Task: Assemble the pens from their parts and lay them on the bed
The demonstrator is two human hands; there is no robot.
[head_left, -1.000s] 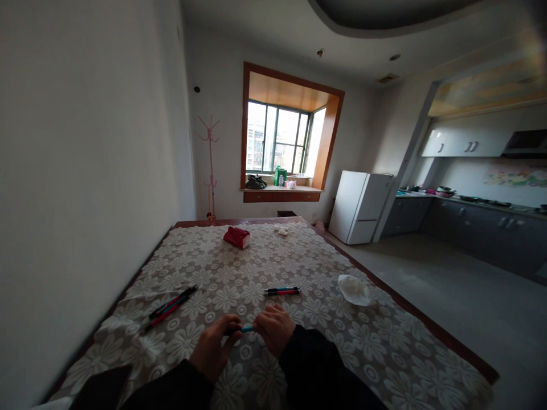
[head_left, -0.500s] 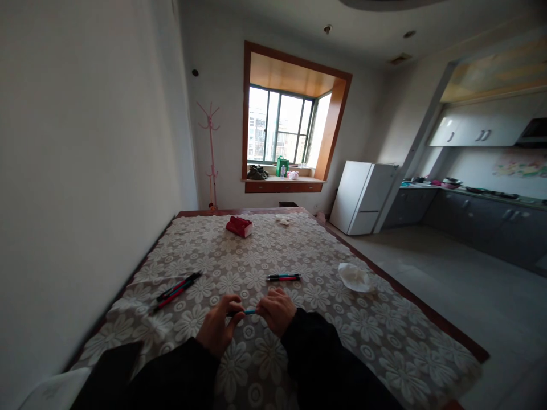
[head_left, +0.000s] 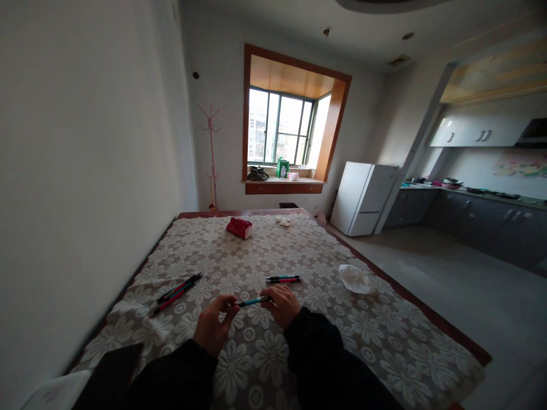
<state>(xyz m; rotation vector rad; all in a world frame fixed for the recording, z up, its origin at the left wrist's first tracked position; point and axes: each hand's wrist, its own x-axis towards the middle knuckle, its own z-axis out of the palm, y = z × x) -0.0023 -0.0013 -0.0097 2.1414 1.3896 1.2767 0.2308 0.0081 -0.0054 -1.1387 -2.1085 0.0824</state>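
Note:
A blue and black pen (head_left: 251,302) is held level between my two hands, just above the flowered tablecloth (head_left: 256,256). My left hand (head_left: 216,322) pinches its left end between thumb and fingers. Its right end is in the closed fingers of my right hand (head_left: 281,306); the tip there is mostly hidden. Just beyond my right hand lies a pair of pens (head_left: 284,279), one blue and black, one red and black. To the left of my left hand rests another small group of pens (head_left: 177,293), red, blue and black, lying side by side at a slant.
Toward the far end of the table sits a red tissue pack (head_left: 240,228), with a small white item (head_left: 282,221) to its right. A crumpled white tissue or bag (head_left: 355,279) lies near the right edge. A wall (head_left: 106,171) runs along the table's left side.
My hands have moved slightly apart, baring more of the pen's middle. The pen's right end now tilts up a little. The other pens have stayed put.

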